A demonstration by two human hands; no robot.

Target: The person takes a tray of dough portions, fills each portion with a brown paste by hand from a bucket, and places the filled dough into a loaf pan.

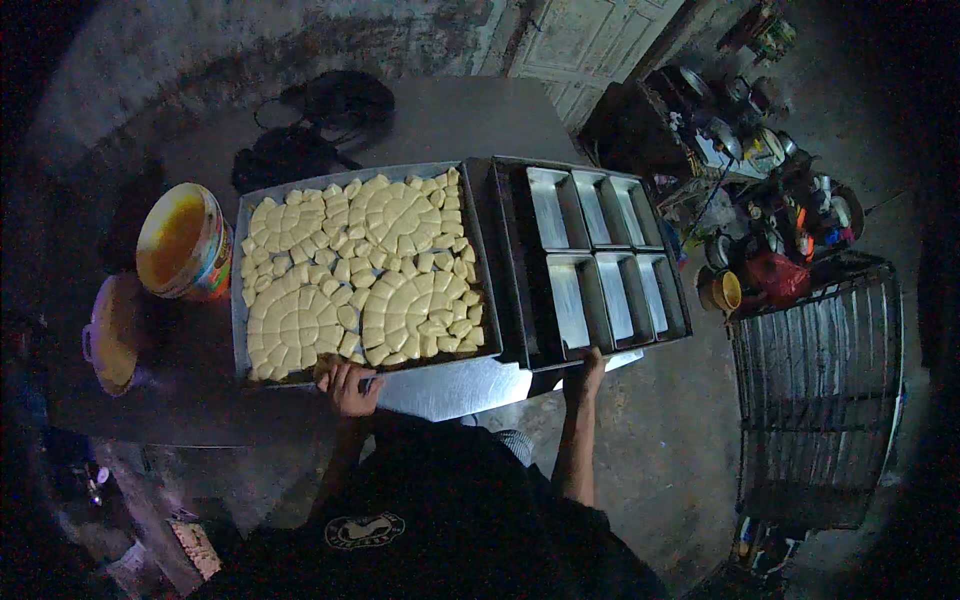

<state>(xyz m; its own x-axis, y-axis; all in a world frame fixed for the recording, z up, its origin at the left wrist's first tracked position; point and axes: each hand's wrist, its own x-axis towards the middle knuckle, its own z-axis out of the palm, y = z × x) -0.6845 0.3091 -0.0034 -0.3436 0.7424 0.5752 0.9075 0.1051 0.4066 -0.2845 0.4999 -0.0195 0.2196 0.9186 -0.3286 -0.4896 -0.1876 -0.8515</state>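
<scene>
My left hand [348, 388] is closed at the front edge of a large metal baking tray [240, 320]. Its fingers are curled around something small with a brownish end, too dim to make out. Pieces of shiny pale dough [400, 215] fill that tray, with several rounds of wedge-cut dough among small loose pieces. To the right, my right hand [590, 372] grips the front rim of a dark baking tray [515, 270]. Several rectangular loaf tins [572, 315] stand in it in two rows, their bare bottoms showing. The two trays lie side by side.
Left of the dough stand a bucket of yellow liquid [180, 240] and a purple-rimmed basin [112, 335]. A dark bag [345, 100] lies at the back of the table [450, 115]. Off to the right are cluttered kitchenware [720, 135] and a slatted metal rack [815, 400].
</scene>
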